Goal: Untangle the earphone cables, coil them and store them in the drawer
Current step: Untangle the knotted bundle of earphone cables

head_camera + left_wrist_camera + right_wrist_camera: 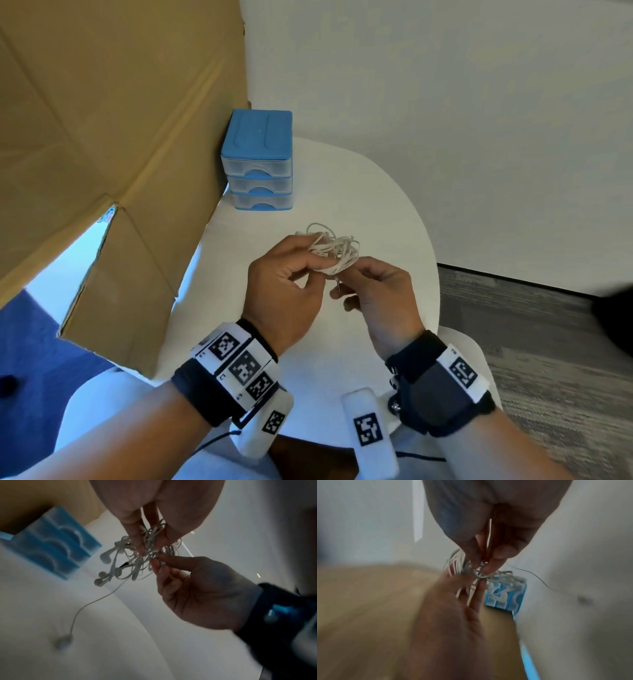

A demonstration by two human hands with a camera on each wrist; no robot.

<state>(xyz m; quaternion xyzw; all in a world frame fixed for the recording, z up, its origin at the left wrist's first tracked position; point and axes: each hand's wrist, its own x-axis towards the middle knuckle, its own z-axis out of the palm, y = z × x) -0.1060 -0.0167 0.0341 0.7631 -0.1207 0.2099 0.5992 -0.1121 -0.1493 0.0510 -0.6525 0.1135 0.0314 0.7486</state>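
A person is wearing black wrist straps (pixel 212 390) bearing white blocks (pixel 243 366) printed with black square codes, forearms bare.

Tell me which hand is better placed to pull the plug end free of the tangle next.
Right. The right hand already pinches the plug end, while the left hand grips the tangled cables.

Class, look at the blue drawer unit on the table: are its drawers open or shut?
Shut. All three drawers of the drawer unit sit flush in a stack, none pulled out, while both hands hold the tangled earphone cables above the table.
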